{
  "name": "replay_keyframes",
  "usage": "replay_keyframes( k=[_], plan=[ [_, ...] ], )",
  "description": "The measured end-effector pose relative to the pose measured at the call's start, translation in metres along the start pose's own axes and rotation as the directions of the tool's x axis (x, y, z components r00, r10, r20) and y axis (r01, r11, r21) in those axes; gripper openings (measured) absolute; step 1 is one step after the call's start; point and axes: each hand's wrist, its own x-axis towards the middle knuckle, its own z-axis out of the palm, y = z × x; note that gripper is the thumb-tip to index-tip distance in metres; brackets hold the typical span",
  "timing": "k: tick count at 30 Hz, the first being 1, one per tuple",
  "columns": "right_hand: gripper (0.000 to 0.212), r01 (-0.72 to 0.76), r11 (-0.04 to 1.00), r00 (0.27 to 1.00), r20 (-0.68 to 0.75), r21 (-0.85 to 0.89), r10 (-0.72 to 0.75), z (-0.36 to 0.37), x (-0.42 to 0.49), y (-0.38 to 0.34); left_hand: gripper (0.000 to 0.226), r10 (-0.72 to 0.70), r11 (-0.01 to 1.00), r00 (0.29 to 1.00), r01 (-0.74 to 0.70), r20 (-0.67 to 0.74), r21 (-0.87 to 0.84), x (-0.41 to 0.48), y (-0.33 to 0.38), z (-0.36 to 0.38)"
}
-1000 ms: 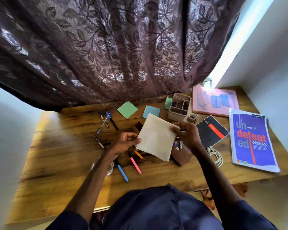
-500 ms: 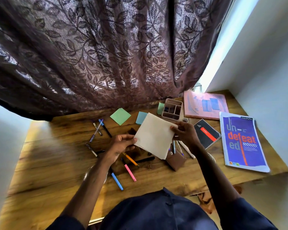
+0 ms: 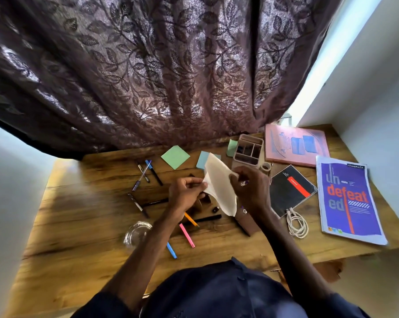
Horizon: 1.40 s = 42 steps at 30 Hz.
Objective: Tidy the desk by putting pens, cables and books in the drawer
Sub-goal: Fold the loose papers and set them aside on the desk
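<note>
Above the middle of the wooden desk (image 3: 83,228) I hold a cream sheet of paper (image 3: 221,191), bent into a fold. My left hand (image 3: 187,193) pinches its left edge and my right hand (image 3: 251,189) grips its right side. Several pens lie below: a pink one (image 3: 187,235), a blue one (image 3: 171,250), an orange one (image 3: 191,219), a black one (image 3: 205,219) and a loose group (image 3: 145,173) at the back left. A coiled white cable (image 3: 297,223) lies beside a black notebook (image 3: 290,191). A purple book (image 3: 347,198) and a pink book (image 3: 295,145) sit on the right.
A dark leaf-patterned curtain (image 3: 148,76) hangs over the desk's back edge. A pink compartment organiser (image 3: 248,150), a tape roll (image 3: 266,166), green (image 3: 175,156) and blue (image 3: 202,159) sticky notes, a brown case (image 3: 246,222) and a glass dish (image 3: 137,232) share the desk. A white wall (image 3: 377,111) is at the right.
The flat sheet has been bent into a fold as my hands came closer together. The view shifted so the desk items sit a little further right.
</note>
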Motion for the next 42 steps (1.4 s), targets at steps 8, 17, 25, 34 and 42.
replay_keyframes(
  k=[8, 17, 25, 34, 42],
  plan=[
    [0.022, 0.069, 0.994, 0.981, 0.176, 0.088, -0.083, 0.022, -0.013, -0.013, 0.032, -0.076, 0.986, 0.989, 0.093, 0.125, -0.135, -0.011, 0.013, 0.009],
    [0.038, 0.159, 0.987, 0.939, 0.304, 0.039, -0.163, 0.023, -0.008, -0.014, 0.026, -0.139, 0.967, 0.976, 0.171, 0.17, -0.191, -0.003, 0.022, -0.007],
    [0.018, 0.153, 0.988, 0.948, 0.281, 0.002, -0.148, 0.036, 0.017, -0.02, 0.029, -0.046, 0.999, 0.995, 0.044, 0.085, 0.024, 0.014, 0.04, -0.02],
    [0.016, -0.023, 0.997, 0.965, 0.26, -0.069, 0.041, 0.069, 0.036, -0.015, 0.018, -0.022, 0.988, 0.963, 0.062, -0.267, 0.14, 0.043, -0.012, -0.044],
    [0.026, -0.025, 0.987, 0.944, 0.321, -0.159, 0.076, 0.113, 0.023, -0.007, 0.031, -0.007, 0.889, 0.992, 0.065, -0.129, 0.453, 0.054, -0.05, -0.029]
  ],
)
